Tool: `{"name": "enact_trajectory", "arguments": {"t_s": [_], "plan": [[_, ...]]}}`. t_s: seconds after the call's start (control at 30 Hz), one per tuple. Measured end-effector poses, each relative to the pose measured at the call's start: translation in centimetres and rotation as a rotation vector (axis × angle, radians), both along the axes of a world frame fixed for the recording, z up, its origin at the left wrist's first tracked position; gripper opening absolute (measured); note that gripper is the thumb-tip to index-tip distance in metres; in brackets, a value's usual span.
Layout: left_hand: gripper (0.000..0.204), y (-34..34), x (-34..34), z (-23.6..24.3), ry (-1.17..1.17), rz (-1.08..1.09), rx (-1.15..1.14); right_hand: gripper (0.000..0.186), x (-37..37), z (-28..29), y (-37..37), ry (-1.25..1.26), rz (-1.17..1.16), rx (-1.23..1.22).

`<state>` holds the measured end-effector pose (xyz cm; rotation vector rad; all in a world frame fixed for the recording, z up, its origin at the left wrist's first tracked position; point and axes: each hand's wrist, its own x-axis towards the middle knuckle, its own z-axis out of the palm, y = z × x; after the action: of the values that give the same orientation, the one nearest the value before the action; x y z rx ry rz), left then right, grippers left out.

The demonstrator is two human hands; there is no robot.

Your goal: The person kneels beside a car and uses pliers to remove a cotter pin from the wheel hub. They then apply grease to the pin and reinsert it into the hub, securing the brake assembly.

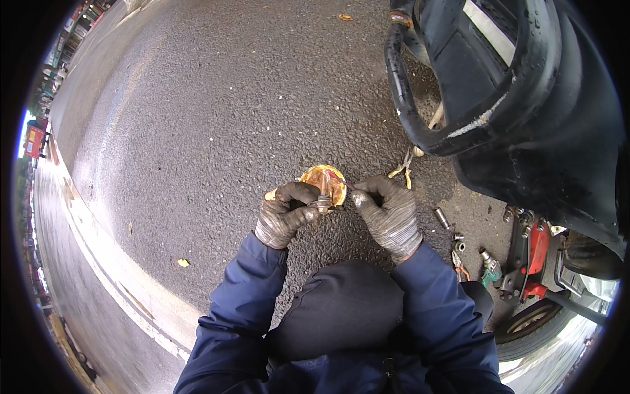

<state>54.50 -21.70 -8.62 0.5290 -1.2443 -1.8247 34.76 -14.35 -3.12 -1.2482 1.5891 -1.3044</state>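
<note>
My left hand [287,211], in a dirty grey work glove, pinches a small bolt-like metal part [323,201] upright between thumb and fingers. Directly below this part, on the asphalt, is a round yellow-rimmed tin [318,169] with brownish contents. My right hand [387,213], gloved the same way, is closed at the tin's right side. From its fingertips a thin reddish stick-like thing [338,177] points toward the metal part; its exact kind is too small to tell. The two hands are apart, and both gloves are blackened at the fingers.
A large black vehicle part [525,125] fills the upper right. Yellow-handled pliers [408,172], a metal socket [441,218], orange-handled pliers [460,266] and a green power tool [489,268] lie to the right. Beyond them are a red jack [538,249] and a tyre [538,335].
</note>
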Motion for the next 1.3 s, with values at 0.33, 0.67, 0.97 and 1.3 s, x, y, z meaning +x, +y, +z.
{"name": "enact_trajectory", "arguments": {"t_s": [0.33, 0.67, 0.97, 1.3], "plan": [[0.016, -0.4, 0.2, 0.5, -0.07, -0.007, -0.107, 0.009, -0.7, 0.0, 0.0, 0.069, 0.083, 0.015], [0.014, -0.6, 0.8, 0.0, -0.234, 0.045, -0.261, 0.01, -0.9, 1.2, 0.5, 0.238, 0.104, 0.011], [0.022, -0.4, 0.3, 0.5, -0.397, 0.193, -0.55, 0.013, -0.4, 0.8, 0.7, 0.542, -0.015, -0.147], [0.024, -0.4, -0.2, 1.9, -0.438, 0.223, -0.623, 0.028, -0.2, -0.1, 0.7, 1.155, 0.101, -0.396]]}}
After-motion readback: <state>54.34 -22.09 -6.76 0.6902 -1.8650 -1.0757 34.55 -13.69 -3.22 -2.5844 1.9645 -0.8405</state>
